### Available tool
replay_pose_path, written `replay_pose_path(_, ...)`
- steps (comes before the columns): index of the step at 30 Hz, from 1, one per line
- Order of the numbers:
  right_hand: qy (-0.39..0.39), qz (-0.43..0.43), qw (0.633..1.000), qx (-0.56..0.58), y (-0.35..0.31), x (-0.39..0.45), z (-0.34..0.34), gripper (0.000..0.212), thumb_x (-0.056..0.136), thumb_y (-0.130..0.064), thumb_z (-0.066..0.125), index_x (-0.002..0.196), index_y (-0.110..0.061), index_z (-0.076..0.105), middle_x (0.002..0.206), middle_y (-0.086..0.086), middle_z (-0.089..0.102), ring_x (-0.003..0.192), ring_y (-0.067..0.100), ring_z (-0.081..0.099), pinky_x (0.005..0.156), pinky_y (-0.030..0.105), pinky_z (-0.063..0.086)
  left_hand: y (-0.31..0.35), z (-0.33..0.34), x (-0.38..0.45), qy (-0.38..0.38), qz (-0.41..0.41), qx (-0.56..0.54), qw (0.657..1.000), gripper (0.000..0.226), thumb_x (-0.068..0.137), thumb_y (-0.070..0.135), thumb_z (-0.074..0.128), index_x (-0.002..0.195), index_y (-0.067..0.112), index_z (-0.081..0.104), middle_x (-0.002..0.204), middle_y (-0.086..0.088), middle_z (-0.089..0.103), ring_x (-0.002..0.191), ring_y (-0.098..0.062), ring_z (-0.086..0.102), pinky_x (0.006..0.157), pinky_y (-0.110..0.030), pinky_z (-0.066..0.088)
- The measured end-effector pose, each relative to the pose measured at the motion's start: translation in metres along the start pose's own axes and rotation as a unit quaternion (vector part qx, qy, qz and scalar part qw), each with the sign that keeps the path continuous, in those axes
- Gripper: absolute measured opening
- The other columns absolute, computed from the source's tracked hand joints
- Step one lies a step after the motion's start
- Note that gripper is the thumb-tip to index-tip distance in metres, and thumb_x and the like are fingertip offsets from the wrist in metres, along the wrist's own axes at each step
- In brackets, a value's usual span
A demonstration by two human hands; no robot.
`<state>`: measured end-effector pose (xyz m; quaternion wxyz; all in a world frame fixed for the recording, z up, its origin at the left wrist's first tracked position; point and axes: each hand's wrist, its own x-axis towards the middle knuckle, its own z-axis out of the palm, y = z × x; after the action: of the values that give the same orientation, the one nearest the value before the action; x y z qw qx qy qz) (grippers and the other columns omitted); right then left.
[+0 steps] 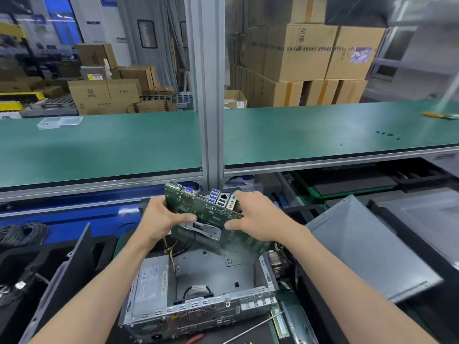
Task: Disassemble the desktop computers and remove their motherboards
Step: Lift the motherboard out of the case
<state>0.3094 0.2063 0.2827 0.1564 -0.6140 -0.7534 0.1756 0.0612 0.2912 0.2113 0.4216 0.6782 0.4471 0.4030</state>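
Holding a motherboard [211,214] in the air above the open computer case [198,291].
The left hand [159,219] and right hand [258,217] grip opposite ends, fingers curled round the edges. The board's long axis runs left to right, tilted down toward the right, with its port edge pointing away toward the green surface [99,145]. A grey side panel [367,247] lies right of the case.

Head-worn view (wide-angle), facing forward and down, close above workbench [99,145]
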Motion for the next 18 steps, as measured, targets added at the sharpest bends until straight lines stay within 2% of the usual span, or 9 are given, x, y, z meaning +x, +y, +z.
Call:
replay_pose_path(2, -0.002, -0.011, 1.000, -0.007, 0.001, -0.002, -0.010, 0.034, 0.086, -0.041, 0.074, 0.101, -0.020, 0.052, 0.099, 0.001, 0.064, 0.090, 0.025, 0.058, 0.081, 0.042, 0.052, 0.010, 0.001, 0.002, -0.001, 0.031, -0.010, 0.999, 0.058, 0.043, 0.054, 0.096, 0.089, 0.022, 0.079, 0.087, -0.003, 0.078, 0.082, -0.024, 0.075, 0.080, -0.044, 0.060)
replay_pose_path(6, 0.023, -0.037, 0.998, -0.037, 0.005, 0.000, -0.024, 0.038, 0.086, -0.045, 0.072, 0.107, -0.022, 0.050, 0.095, -0.002, 0.066, 0.089, 0.022, 0.059, 0.078, 0.041, 0.053, 0.028, 0.006, 0.001, 0.043, 0.076, -0.044, 0.995, 0.047, 0.045, 0.046, 0.096, 0.084, 0.023, 0.080, 0.087, 0.000, 0.078, 0.082, -0.020, 0.076, 0.070, -0.023, 0.058)
replay_pose_path(7, 0.030, -0.041, 0.998, -0.048, 0.007, 0.001, -0.027, 0.039, 0.086, -0.047, 0.072, 0.107, -0.024, 0.049, 0.092, -0.003, 0.065, 0.087, 0.021, 0.057, 0.074, 0.038, 0.051, 0.030, 0.007, 0.001, 0.062, 0.082, -0.043, 0.994, 0.047, 0.046, 0.043, 0.096, 0.082, 0.017, 0.080, 0.084, -0.004, 0.078, 0.080, -0.023, 0.076, 0.068, -0.025, 0.059)
replay_pose_path(9, 0.054, -0.040, 0.995, -0.072, 0.011, 0.003, -0.029, 0.041, 0.085, -0.054, 0.071, 0.106, -0.030, 0.045, 0.084, -0.008, 0.062, 0.086, 0.021, 0.057, 0.064, 0.032, 0.043, 0.035, 0.010, 0.000, 0.100, 0.090, -0.038, 0.990, 0.049, 0.048, 0.036, 0.097, 0.074, 0.003, 0.073, 0.074, -0.015, 0.073, 0.071, -0.032, 0.073, 0.064, -0.038, 0.061)
replay_pose_path(11, 0.110, -0.030, 0.989, -0.095, 0.016, 0.004, -0.027, 0.045, 0.082, -0.059, 0.071, 0.107, -0.034, 0.044, 0.081, -0.016, 0.061, 0.082, 0.018, 0.058, 0.060, 0.029, 0.037, 0.040, 0.014, -0.003, 0.121, 0.103, -0.041, 0.987, 0.034, 0.052, 0.029, 0.097, 0.070, 0.010, 0.074, 0.067, -0.004, 0.072, 0.067, -0.025, 0.073, 0.061, -0.037, 0.061)
replay_pose_path(13, 0.194, -0.029, 0.977, -0.086, 0.019, 0.004, -0.022, 0.055, 0.078, -0.059, 0.074, 0.118, -0.031, 0.050, 0.092, -0.021, 0.060, 0.087, 0.012, 0.056, 0.067, 0.030, 0.041, 0.047, 0.022, -0.010, 0.136, 0.116, -0.062, 0.982, 0.026, 0.058, 0.021, 0.095, 0.078, 0.025, 0.079, 0.077, 0.006, 0.076, 0.074, -0.015, 0.075, 0.065, -0.025, 0.059)
replay_pose_path(16, 0.317, -0.059, 0.946, -0.025, 0.022, -0.002, -0.007, 0.060, 0.074, -0.030, 0.083, 0.126, -0.018, 0.055, 0.121, -0.007, 0.057, 0.116, 0.016, 0.048, 0.093, 0.032, 0.042, 0.053, 0.034, -0.019, 0.202, 0.136, -0.058, 0.968, 0.030, 0.062, 0.020, 0.092, 0.083, 0.038, 0.079, 0.080, 0.013, 0.076, 0.075, -0.006, 0.074, 0.066, -0.013, 0.053)
replay_pose_path(18, 0.410, -0.058, 0.910, 0.010, 0.019, -0.007, 0.009, 0.040, 0.076, -0.009, 0.074, 0.112, -0.010, 0.057, 0.116, 0.001, 0.053, 0.107, 0.018, 0.049, 0.089, 0.029, 0.044, 0.056, 0.043, -0.023, 0.236, 0.160, -0.038, 0.958, 0.028, 0.066, 0.022, 0.089, 0.085, 0.039, 0.079, 0.078, 0.015, 0.075, 0.070, -0.003, 0.071, 0.063, -0.014, 0.051)
